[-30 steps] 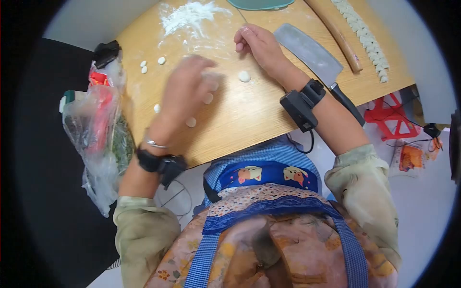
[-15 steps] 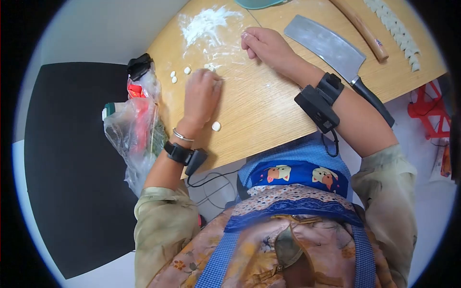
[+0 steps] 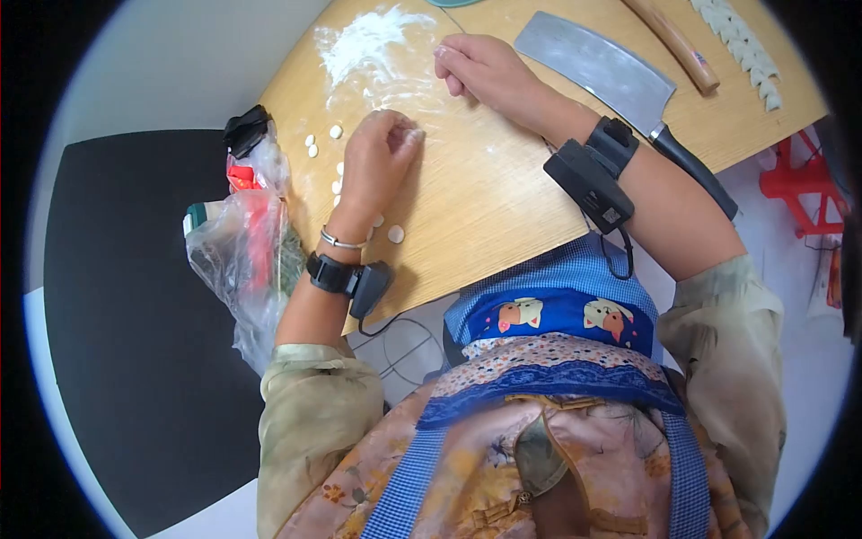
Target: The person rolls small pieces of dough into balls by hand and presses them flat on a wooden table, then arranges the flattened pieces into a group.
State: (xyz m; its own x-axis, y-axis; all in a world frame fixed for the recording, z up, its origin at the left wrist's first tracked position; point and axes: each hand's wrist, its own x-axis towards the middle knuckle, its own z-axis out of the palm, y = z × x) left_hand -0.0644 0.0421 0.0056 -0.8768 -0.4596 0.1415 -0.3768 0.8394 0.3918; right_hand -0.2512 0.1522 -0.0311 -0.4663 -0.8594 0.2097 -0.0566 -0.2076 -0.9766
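Note:
My left hand (image 3: 382, 157) hovers over or rests on the wooden table (image 3: 467, 216), fingers curled and thumb drawn in. Whatever it may hold is hidden. Small round white dough pieces lie around it: one dough piece (image 3: 396, 234) below the wrist, others to its left, partly covered by the hand and wrist. Up and to the right, my right hand (image 3: 476, 67) is also closed, fingertips tucked under and dusted white; its contents cannot be seen. Next to both hands, white flour (image 3: 373, 45) is spread on the wood.
A cleaver (image 3: 597, 76) lies right of my right hand, its black handle past the table edge. Beyond it are a wooden rolling pin (image 3: 673, 40) and a row of cut dough pieces (image 3: 738, 54). Plastic bags (image 3: 247, 242) sit at the left edge. A red stool (image 3: 799, 189) stands right.
The view has shifted a little. My left hand has turned and moved slightly right relative to the dough pieces, uncovering several beside it. My right hand stays closed near the flour.

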